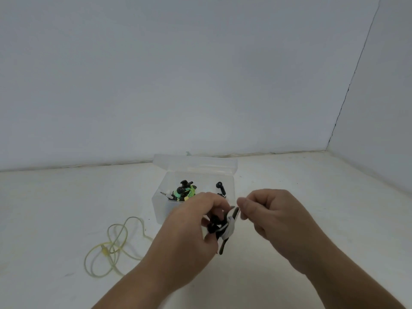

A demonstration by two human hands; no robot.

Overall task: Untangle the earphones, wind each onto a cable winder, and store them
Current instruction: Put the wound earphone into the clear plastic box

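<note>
Your L hand (189, 221) curls round the dark cable winder (223, 247), w/ the white earphone cable (229, 228) wrapped at its waist just past your fingertips. R hand (274, 212) has thumb & forefinger pinched on what looks like the cable's free end, beside the winder's top tip. Ease that pinch and the turns could spring loose before it reaches the clear box (160, 204) beyond your knuckles; yellow earphones (111, 244) left of your L wrist aren't wound yet.

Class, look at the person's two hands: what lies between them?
In the head view, a cable winder wrapped in white cable lies between them; the left hand grips it, the right hand pinches the cable.
</note>
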